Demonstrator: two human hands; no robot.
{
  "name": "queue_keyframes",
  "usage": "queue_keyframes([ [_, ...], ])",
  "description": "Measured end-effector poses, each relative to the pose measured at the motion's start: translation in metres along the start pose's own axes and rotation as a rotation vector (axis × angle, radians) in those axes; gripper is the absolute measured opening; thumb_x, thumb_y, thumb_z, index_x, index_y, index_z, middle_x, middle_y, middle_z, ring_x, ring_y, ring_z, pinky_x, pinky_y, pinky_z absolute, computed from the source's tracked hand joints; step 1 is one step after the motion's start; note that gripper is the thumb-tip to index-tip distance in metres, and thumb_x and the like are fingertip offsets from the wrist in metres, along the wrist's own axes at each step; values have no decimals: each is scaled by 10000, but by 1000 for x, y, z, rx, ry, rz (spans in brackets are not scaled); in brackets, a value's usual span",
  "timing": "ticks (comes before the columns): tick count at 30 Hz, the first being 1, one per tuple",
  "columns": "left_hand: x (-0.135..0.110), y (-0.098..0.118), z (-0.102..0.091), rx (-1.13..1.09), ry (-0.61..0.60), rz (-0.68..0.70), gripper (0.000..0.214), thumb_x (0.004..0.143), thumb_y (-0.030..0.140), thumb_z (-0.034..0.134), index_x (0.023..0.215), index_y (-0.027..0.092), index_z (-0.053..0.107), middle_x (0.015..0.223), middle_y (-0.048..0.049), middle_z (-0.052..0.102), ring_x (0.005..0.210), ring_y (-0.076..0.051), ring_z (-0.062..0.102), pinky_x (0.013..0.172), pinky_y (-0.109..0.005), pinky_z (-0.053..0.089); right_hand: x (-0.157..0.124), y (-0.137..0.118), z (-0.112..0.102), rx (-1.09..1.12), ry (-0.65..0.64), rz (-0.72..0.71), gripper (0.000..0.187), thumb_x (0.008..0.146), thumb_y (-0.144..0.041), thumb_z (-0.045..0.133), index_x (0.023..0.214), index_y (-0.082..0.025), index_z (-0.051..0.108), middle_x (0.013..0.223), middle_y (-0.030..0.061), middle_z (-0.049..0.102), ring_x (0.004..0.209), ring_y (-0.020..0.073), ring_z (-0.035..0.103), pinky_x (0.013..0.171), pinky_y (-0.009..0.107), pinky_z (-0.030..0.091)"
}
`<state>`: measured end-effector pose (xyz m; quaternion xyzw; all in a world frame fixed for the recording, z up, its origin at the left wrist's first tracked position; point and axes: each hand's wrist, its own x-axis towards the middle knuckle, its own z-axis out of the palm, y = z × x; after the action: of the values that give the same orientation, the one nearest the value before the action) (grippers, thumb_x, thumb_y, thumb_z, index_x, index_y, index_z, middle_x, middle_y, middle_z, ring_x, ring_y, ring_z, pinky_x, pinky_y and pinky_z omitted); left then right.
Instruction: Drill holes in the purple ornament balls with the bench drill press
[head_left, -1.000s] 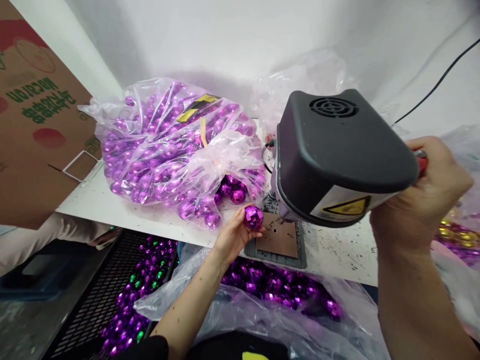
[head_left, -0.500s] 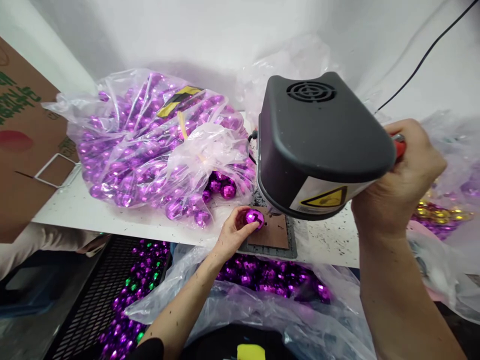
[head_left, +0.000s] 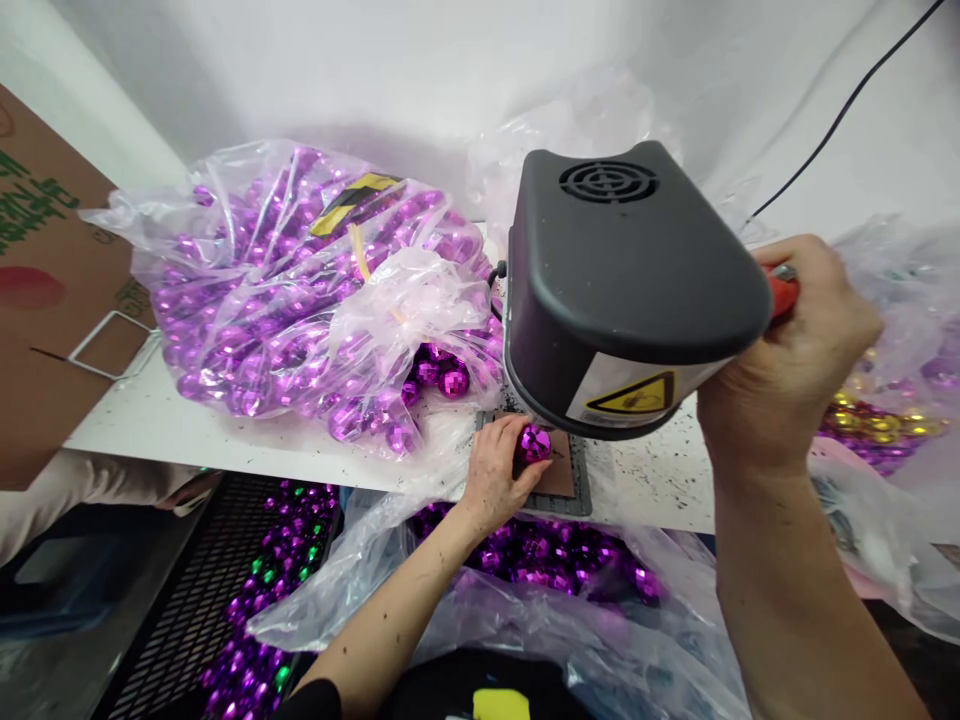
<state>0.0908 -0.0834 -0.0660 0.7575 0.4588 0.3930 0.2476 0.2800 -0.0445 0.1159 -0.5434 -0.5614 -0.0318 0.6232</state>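
Note:
My left hand (head_left: 501,468) is closed on a purple faceted ball (head_left: 534,443) and holds it on the brown pad of the machine's base plate (head_left: 574,482), under the black machine head (head_left: 622,280). My right hand (head_left: 787,360) is wrapped round the red-tipped lever (head_left: 781,290) at the right side of that head. A clear plastic bag (head_left: 300,290) stuffed with purple balls lies on the white table (head_left: 187,425) to the left, its mouth open toward the machine.
Below the table edge an open bag (head_left: 540,570) holds more purple balls. A black mesh crate (head_left: 247,610) with purple and green balls is lower left. A cardboard box (head_left: 45,290) stands at left. Gold and purple balls in plastic (head_left: 885,430) lie right. A black cable (head_left: 847,100) runs up the wall.
My left hand has carried the purple ball to the right, from the pad's left edge to under the machine head. My right hand stays on the lever.

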Motion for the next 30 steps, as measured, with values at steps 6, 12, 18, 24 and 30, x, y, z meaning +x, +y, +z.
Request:
queue_keyframes([
  [6,2,-4,2,-38,-83,-20,499,922,324,664,1363,195,469,1322,-135,617,1307,-308,516,1187,-565,291,0,-1,-1,-2,-29,10,346,893,-469,604,766,-152,550,605,-54,440,608,32,382,614,214,292],
  [12,4,-5,2,-48,-139,-71,492,926,358,668,1355,200,485,1333,-130,613,1312,-301,508,1223,-584,208,0,1,-1,13,-19,15,313,891,-442,618,776,-155,568,608,-57,432,610,30,371,615,204,290],
  [18,5,-1,1,-79,-169,-91,461,945,380,633,1350,202,501,1285,-131,623,1269,-293,542,1229,-594,198,1,2,-1,-2,-12,-16,298,889,-423,634,770,-153,586,605,-56,441,592,23,372,578,196,286],
  [24,3,-3,1,-128,-172,-96,460,941,384,625,1364,230,533,1339,-132,621,1310,-308,525,1218,-588,243,-27,1,-16,-101,88,-250,210,914,-363,595,814,-182,637,739,-27,600,625,43,515,585,214,398],
  [30,3,-3,1,-203,-151,-120,414,911,401,661,1294,253,607,1279,-118,657,1273,-316,556,1211,-585,281,-74,21,-38,-56,-73,-380,106,792,-308,668,820,-221,615,686,-6,600,665,163,607,613,338,470],
])
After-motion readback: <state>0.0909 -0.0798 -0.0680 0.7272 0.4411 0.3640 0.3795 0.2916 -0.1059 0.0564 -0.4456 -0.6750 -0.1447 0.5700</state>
